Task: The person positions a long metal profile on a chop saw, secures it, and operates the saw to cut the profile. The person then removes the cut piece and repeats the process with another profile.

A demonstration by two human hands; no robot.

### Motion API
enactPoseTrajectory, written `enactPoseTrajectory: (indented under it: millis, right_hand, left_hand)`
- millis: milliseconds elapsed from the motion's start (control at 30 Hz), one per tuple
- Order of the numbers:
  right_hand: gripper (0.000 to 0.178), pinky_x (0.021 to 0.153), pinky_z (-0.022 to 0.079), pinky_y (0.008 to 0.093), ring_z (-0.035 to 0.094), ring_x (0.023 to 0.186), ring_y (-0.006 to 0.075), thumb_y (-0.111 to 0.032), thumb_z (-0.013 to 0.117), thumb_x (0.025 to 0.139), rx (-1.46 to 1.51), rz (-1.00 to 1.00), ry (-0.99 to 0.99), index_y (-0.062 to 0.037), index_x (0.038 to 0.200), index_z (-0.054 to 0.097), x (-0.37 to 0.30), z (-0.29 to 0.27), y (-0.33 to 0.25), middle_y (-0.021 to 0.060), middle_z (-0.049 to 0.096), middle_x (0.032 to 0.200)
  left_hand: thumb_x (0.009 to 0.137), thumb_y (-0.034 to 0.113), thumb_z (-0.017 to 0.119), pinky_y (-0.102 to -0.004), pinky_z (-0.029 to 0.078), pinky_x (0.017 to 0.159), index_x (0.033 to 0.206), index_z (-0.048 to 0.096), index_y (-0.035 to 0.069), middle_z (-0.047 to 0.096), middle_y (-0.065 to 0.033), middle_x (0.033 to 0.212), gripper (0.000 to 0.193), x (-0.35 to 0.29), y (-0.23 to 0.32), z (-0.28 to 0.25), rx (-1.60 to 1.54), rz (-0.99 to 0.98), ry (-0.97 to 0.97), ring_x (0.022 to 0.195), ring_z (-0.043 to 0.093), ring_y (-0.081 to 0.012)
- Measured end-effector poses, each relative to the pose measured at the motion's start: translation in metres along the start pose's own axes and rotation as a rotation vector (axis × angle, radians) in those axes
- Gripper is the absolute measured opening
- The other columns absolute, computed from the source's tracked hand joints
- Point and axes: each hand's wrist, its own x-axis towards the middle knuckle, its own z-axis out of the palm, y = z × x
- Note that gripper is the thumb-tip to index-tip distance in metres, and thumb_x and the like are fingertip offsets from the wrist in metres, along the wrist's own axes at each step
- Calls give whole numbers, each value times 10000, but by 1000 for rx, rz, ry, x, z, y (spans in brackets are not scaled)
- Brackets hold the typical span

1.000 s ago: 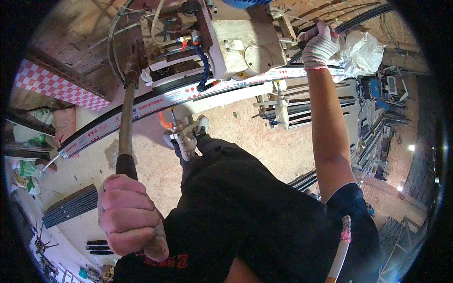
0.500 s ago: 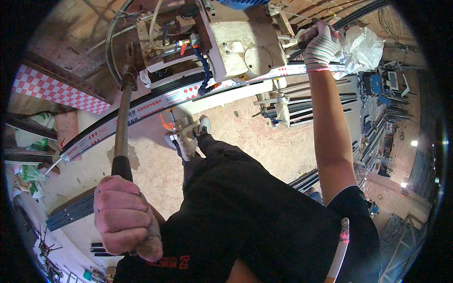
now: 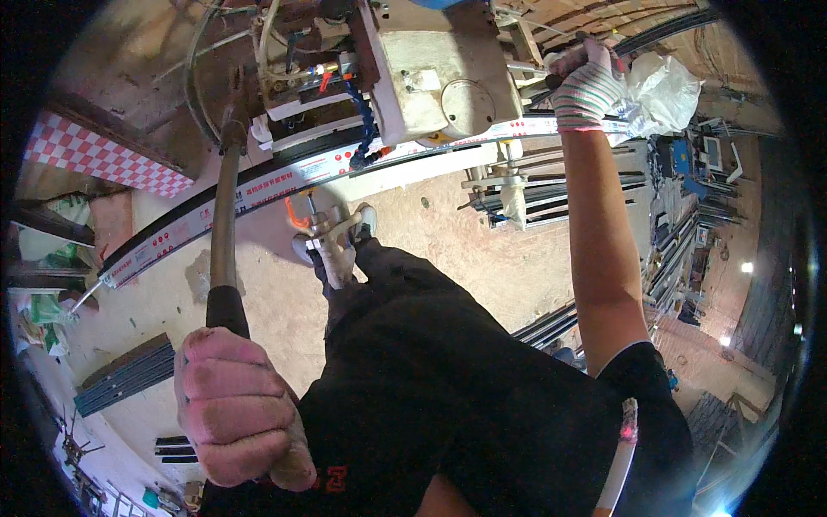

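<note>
My left hand (image 3: 239, 405), in a pinkish glove, is wrapped round the black grip of a long metal lever (image 3: 226, 207). That lever runs up to a pivot beside a pale machine (image 3: 439, 86). My right hand (image 3: 590, 86), in a white striped knit glove with dark fingers, is closed at the machine's right side. It grips a long dark profile (image 3: 668, 33) there, its fingertips partly hidden. Across the machine's front lies a long profile wrapped in printed white film (image 3: 284, 179). A blue segmented hose (image 3: 362, 116) hangs over it.
A clamp with an orange handle (image 3: 299, 213) stands near my feet. Stacked dark profiles lie on the left floor (image 3: 129, 372) and on a rack (image 3: 560, 185) at right. Crumpled clear plastic (image 3: 663, 90) sits beyond my right hand. A red-checked panel (image 3: 108, 155) is at far left.
My left hand sits slightly lower and further right in the picture, still round the lever grip. The whole view has shifted slightly. My right hand stays at nearly the same spot.
</note>
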Motion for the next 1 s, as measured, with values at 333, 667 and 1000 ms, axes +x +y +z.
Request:
enactPoseTrajectory:
  millis: [333,667,1000]
  right_hand:
    - [202,411,471,398,474,367,224,-80,645,888,-59,-123,63,-30,715,553,-12,11,-5,103,508,492]
    - [191,410,463,384,479,366,225,-90,666,879,-69,-159,20,-11,728,580,-15,18,-4,102,507,483]
    - [220,407,455,385,483,369,229,-95,662,888,-56,-172,20,-23,706,561,-5,16,3,100,504,484]
  left_hand:
    - [941,483,713,-305,452,573,892,544,170,573,42,756,359,-1,-3,11,7,19,64,637,532,-132]
    - [955,534,681,-307,443,581,885,537,177,545,52,728,391,-2,-5,9,10,49,45,638,525,-129]
    - [914,395,666,-338,358,602,815,499,165,471,51,646,301,-4,-7,16,-34,61,136,599,458,-138]
